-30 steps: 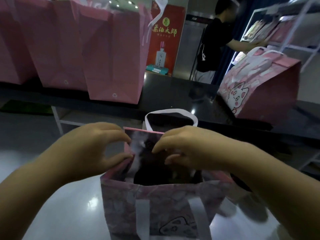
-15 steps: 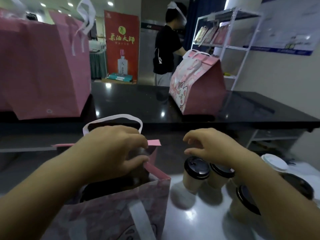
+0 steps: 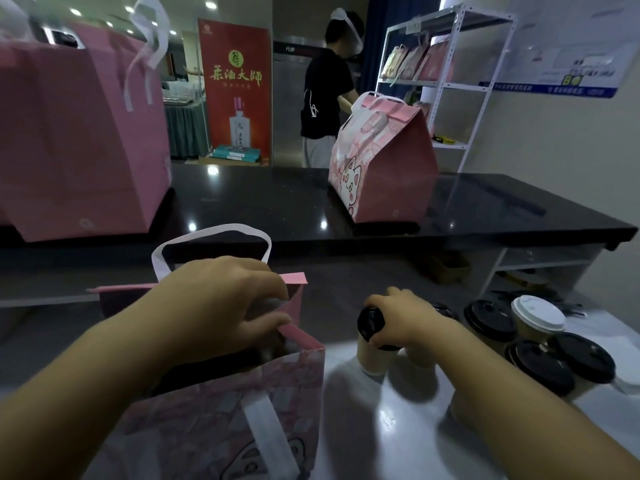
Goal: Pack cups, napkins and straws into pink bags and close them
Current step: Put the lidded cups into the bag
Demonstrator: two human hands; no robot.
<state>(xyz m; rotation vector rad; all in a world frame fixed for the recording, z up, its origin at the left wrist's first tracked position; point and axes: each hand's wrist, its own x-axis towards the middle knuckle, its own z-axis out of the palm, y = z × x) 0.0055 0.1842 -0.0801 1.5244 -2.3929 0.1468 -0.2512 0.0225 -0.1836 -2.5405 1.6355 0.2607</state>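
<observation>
An open pink bag [image 3: 221, 407] with white handles stands in front of me on a white table. My left hand [image 3: 221, 306] grips the bag's right rim, thumb outside and fingers inside the mouth. Just right of the bag, my right hand [image 3: 405, 322] grips the black lid of a tan paper cup [image 3: 372, 356] from above. The bag's inside is dark and I cannot make out its contents.
Several more lidded cups [image 3: 540, 351] cluster at the right, one with a white lid [image 3: 536, 313]. A black counter [image 3: 277, 202] behind carries a closed cat-print pink bag [image 3: 381, 168] and large pink bags [image 3: 79, 140]. A person [image 3: 325, 98] stands by a white shelf [image 3: 450, 81].
My right hand left the bag's mouth, moved right and came down onto a cup lid. My view turned to the right. The left hand stayed on the bag's rim.
</observation>
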